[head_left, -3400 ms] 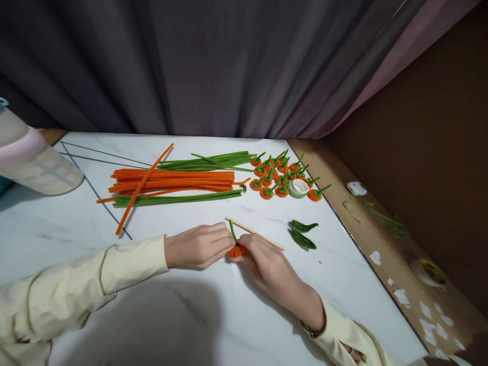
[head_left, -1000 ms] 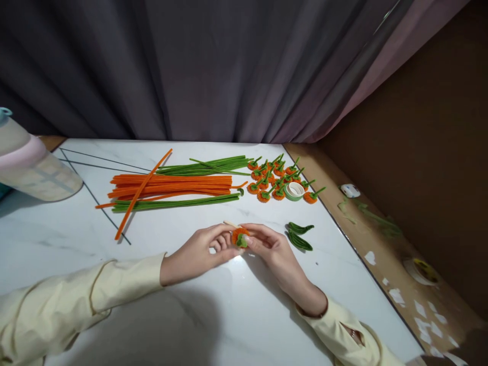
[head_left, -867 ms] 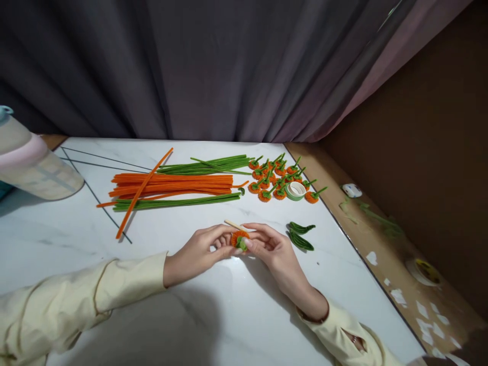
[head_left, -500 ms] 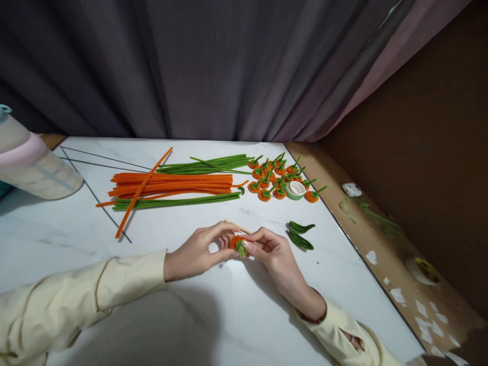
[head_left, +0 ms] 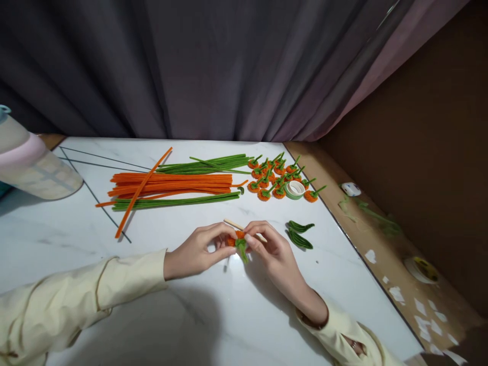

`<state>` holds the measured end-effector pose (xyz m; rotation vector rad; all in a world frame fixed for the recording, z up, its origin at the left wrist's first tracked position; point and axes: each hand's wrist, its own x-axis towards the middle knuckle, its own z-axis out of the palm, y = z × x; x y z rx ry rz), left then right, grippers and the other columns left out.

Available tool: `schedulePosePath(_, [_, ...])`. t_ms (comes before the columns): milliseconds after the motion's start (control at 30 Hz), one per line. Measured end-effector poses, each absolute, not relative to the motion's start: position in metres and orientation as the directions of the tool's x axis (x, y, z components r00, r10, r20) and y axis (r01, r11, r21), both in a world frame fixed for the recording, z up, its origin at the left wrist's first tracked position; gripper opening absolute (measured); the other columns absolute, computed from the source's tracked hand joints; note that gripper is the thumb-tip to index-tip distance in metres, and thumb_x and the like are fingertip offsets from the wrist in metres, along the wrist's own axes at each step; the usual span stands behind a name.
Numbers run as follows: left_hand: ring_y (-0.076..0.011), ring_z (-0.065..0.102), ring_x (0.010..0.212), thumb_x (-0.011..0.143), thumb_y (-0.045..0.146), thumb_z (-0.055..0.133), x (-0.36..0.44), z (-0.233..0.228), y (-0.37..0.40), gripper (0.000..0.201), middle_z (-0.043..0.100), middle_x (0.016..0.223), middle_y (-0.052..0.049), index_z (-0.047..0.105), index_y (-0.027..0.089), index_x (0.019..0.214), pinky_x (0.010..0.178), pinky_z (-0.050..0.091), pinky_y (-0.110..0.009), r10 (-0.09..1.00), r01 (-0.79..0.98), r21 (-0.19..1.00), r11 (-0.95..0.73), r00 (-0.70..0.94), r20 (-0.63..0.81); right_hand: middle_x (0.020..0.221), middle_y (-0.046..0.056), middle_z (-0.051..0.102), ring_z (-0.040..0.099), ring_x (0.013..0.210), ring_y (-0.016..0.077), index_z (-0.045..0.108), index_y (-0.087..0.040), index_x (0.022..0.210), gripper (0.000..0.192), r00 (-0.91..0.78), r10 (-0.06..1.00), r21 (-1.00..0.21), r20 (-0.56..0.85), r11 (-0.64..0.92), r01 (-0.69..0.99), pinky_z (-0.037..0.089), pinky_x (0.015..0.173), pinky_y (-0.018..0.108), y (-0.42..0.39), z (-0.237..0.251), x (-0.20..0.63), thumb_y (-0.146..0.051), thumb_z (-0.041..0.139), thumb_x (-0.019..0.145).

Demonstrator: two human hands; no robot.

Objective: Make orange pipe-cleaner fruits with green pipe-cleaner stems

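Observation:
Between my two hands is a small orange pipe-cleaner pumpkin (head_left: 231,241) with a green stem and top that now points down toward me. My left hand (head_left: 202,250) pinches its left side between thumb and fingers. My right hand (head_left: 272,256) grips its right side, thumb and forefinger at the green part. A thin wooden stick (head_left: 234,224) shows behind the fingers; it passes by my right hand, and I cannot tell whether that hand holds it. Two dark green pipe-cleaner leaves (head_left: 300,235) lie on the table right of my right hand.
Orange pipe cleaners (head_left: 179,183) and green pipe cleaners (head_left: 217,163) lie in bundles at the back. Several finished pumpkins (head_left: 264,194) stand beside a roll of green tape (head_left: 295,190). A bottle (head_left: 36,168) stands at left; paper scraps (head_left: 396,294) litter the brown surface at right.
The pumpkin has turned in my fingers, so its green stem now hangs lower and more of it shows. My right fingers have shifted slightly; the other things stay put.

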<state>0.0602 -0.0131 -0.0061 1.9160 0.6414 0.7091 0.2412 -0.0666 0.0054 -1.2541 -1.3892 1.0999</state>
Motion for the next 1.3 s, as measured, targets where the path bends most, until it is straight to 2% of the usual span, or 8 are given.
schedulePosePath(133, [-0.0096, 0.052, 0.064, 0.084, 0.024, 0.057, 0.061, -0.007, -0.013, 0.012, 0.058, 0.08, -0.001, 0.057, 0.015, 0.092, 0.06, 0.044, -0.022, 0.697, 0.123, 0.938, -0.325, 0.701, 0.15, 0.086, 0.005, 0.052, 0.051, 0.079, 0.016, 0.05, -0.02, 0.08, 0.01, -0.146, 0.952, -0.833, 0.269, 0.306, 0.461, 0.044, 0.069, 0.029, -0.066, 0.004, 0.243, -0.02, 0.048, 0.09])
schedulePosePath(333, [-0.0091, 0.051, 0.061, 0.086, 0.027, 0.052, 0.059, 0.019, -0.003, 0.014, 0.057, 0.077, 0.001, 0.052, 0.016, 0.095, 0.054, 0.041, -0.019, 0.751, 0.217, 0.889, -0.404, 0.633, 0.187, 0.078, 0.004, 0.049, 0.047, 0.074, 0.0159, 0.044, -0.02, 0.079, 0.015, -0.246, 0.838, -0.634, 0.487, 0.533, 0.561, 0.041, 0.065, 0.029, -0.048, 0.018, 0.24, -0.009, 0.042, 0.09])
schedulePosePath(433, [-0.0075, 0.044, 0.05, 0.094, 0.024, 0.038, 0.055, 0.042, 0.001, 0.021, 0.047, 0.06, 0.005, 0.051, 0.016, 0.079, 0.051, 0.036, -0.019, 0.742, 0.348, 0.729, -0.59, 0.59, 0.319, 0.078, 0.004, 0.05, 0.047, 0.074, 0.0163, 0.045, -0.019, 0.083, 0.015, -0.249, 0.75, -0.523, 0.612, 0.621, 0.583, 0.041, 0.065, 0.029, -0.037, 0.03, 0.233, -0.006, 0.042, 0.089])
schedulePosePath(533, [-0.0084, 0.043, 0.046, 0.097, 0.022, 0.024, 0.053, 0.055, 0.0, 0.033, 0.048, 0.062, 0.003, 0.05, 0.016, 0.078, 0.046, 0.029, -0.022, 0.597, 0.439, 0.408, -0.8, 0.651, 0.469, 0.079, 0.005, 0.05, 0.046, 0.073, 0.0163, 0.046, -0.019, 0.086, 0.017, -0.254, 0.677, -0.445, 0.691, 0.675, 0.589, 0.041, 0.063, 0.03, -0.032, 0.037, 0.223, -0.003, 0.041, 0.088])
schedulePosePath(667, [-0.0102, 0.042, 0.039, 0.098, 0.021, 0.015, 0.05, 0.059, -0.005, 0.038, 0.05, 0.059, 0.002, 0.049, 0.016, 0.082, 0.041, 0.017, -0.026, 0.574, 0.577, 0.133, -0.806, 0.706, 0.414, 0.078, 0.006, 0.051, 0.045, 0.071, 0.0163, 0.047, -0.018, 0.089, 0.019, -0.241, 0.617, -0.38, 0.749, 0.698, 0.606, 0.041, 0.06, 0.03, -0.032, 0.036, 0.211, 0.0, 0.04, 0.086])
schedulePosePath(933, [-0.0102, 0.04, 0.037, 0.097, 0.016, 0.019, 0.049, 0.056, -0.002, 0.025, 0.046, 0.057, 0.004, 0.043, 0.015, 0.09, 0.038, 0.02, -0.025, 0.602, 0.548, 0.249, -0.799, 0.735, 0.311, 0.079, 0.005, 0.05, 0.045, 0.071, 0.0157, 0.046, -0.018, 0.087, 0.02, -0.156, 0.63, -0.421, 0.76, 0.662, 0.62, 0.04, 0.061, 0.029, -0.034, 0.031, 0.207, 0.0, 0.04, 0.087])
schedulePosePath(1133, [-0.0089, 0.039, 0.037, 0.093, 0.008, 0.019, 0.053, 0.045, -0.011, 0.027, 0.054, 0.078, -0.007, 0.046, 0.009, 0.097, 0.033, 0.025, -0.024, 0.442, 0.54, -0.063, -0.839, 0.745, 0.501, 0.076, 0.002, 0.046, 0.044, 0.07, 0.0142, 0.042, -0.019, 0.082, 0.019, -0.081, 0.689, -0.533, 0.72, 0.624, 0.572, 0.038, 0.06, 0.027, -0.037, 0.038, 0.204, -0.001, 0.04, 0.087])
schedulePosePath(1300, [-0.0131, 0.047, 0.04, 0.091, 0.007, 0.022, 0.052, 0.041, -0.014, 0.03, 0.056, 0.079, -0.009, 0.042, 0.004, 0.112, 0.033, 0.031, -0.025, 0.381, 0.541, -0.246, -0.804, 0.787, 0.486, 0.074, 0.001, 0.046, 0.044, 0.069, 0.0142, 0.042, -0.02, 0.079, 0.019, -0.069, 0.726, -0.583, 0.684, 0.601, 0.547, 0.037, 0.059, 0.026, -0.039, 0.043, 0.203, -0.004, 0.039, 0.088])
